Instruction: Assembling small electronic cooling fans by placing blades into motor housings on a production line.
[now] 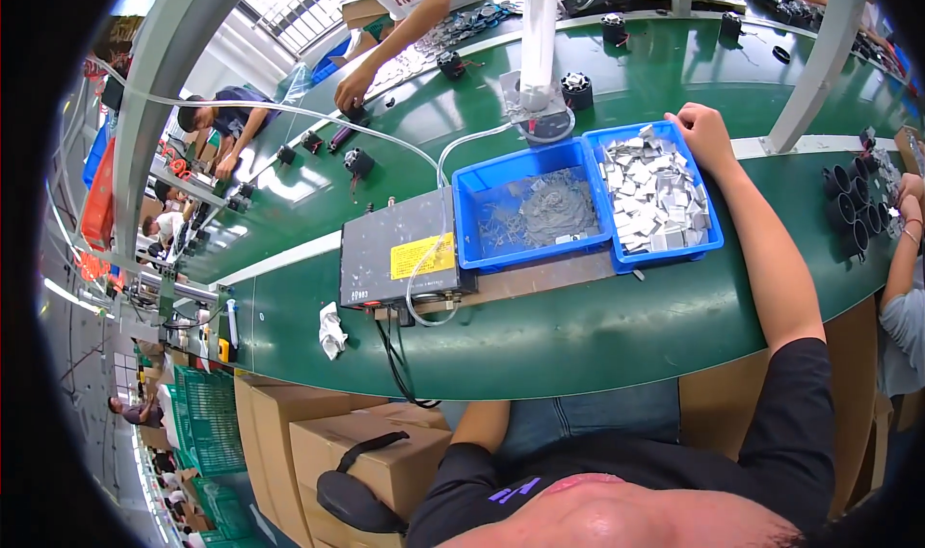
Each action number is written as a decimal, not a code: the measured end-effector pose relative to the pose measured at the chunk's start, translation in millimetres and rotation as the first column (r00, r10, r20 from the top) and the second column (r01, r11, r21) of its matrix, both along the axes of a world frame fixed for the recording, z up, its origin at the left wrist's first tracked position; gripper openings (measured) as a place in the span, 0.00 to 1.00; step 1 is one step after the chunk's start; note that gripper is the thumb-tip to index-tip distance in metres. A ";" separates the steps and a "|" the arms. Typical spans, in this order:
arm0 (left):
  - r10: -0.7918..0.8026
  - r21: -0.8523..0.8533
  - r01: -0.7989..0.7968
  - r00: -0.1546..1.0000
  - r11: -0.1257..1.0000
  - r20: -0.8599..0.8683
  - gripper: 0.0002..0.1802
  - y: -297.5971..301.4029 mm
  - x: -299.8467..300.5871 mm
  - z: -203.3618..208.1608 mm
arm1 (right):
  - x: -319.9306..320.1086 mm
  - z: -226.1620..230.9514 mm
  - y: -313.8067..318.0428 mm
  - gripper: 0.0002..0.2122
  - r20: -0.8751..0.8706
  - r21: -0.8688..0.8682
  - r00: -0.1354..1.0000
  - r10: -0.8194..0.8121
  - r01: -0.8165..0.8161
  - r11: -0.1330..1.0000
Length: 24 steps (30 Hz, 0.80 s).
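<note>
My right hand [701, 135] reaches to the far right corner of a blue plastic bin [667, 256], its fingers curled at the rim; their inner side is hidden. This bin is heaped with small, flat, silvery-white rectangular pieces [655, 196]. Touching it on the left is a wider blue bin [532, 257] with a mound of fine grey strands or shavings [557, 209] in it. Of my left arm only the forearm [482, 423] shows, passing below the near table edge; the left hand is out of sight.
Left of the bins stands a dark metal control box [395, 244] with a clear hose and black cables [397, 360]. A crumpled white tissue [331, 331] lies beside it. Behind rise a white post [538, 37] and a conveyor carrying black motor-like parts [357, 162]. Black cups [848, 206] stand right.
</note>
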State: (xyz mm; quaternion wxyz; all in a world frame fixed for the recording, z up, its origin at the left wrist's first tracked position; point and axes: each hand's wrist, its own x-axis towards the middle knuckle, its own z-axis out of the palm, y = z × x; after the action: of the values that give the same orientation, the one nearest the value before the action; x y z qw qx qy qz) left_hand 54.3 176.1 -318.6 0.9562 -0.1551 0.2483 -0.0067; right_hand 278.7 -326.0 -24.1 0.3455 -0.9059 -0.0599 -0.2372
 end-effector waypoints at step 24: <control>0.022 -0.094 0.035 0.839 0.995 0.544 0.37 -20.8 -9.9 -2.0 | -1.3 -0.6 -2.0 0.08 -0.050 -0.055 0.983 0.178 -0.181 0.982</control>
State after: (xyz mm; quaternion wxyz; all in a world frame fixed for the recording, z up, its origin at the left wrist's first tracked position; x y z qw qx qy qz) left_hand 44.4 155.3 -320.7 0.9782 -0.1938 -0.0334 -0.0663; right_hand 277.4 -327.9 -24.7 0.3397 -0.9118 -0.1407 -0.1827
